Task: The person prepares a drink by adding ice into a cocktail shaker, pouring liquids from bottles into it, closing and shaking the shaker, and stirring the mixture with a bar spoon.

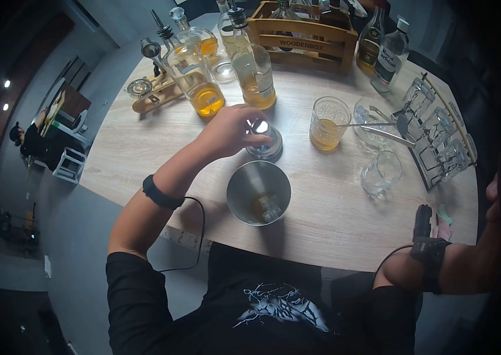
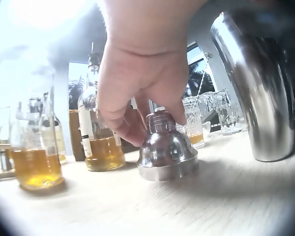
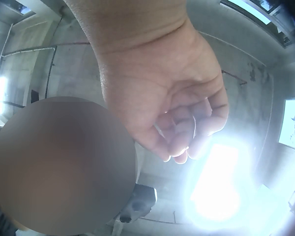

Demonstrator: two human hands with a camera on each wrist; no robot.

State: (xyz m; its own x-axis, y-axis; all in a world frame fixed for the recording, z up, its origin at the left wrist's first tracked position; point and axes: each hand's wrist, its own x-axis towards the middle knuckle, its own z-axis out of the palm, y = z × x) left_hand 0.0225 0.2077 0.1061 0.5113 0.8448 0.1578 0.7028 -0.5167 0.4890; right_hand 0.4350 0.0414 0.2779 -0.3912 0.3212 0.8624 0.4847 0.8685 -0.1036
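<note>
My left hand (image 1: pixel 231 131) reaches over a metal shaker top (image 2: pixel 168 152), thumb and fingers around its narrow neck. The domed top stands upright with its wide rim on the table. Just nearer to me, a metal shaker tin (image 1: pixel 259 192) stands with its mouth up, ice and some amber liquid inside. In the left wrist view the tin (image 2: pixel 260 93) rises at the right, tilted by the lens. My right hand (image 3: pixel 172 98) is raised, with its fingers loosely curled and nothing in them; in the head view only its forearm shows clearly.
Bottles with pourers (image 1: pixel 203 97) stand beyond my left hand. A wooden crate (image 1: pixel 301 42) is at the back. Rightward are a patterned glass (image 1: pixel 328 133) with amber liquid, tongs (image 1: pixel 388 136) over a glass bowl, a tumbler (image 1: pixel 380 173) and a rack of glasses (image 1: pixel 440 130).
</note>
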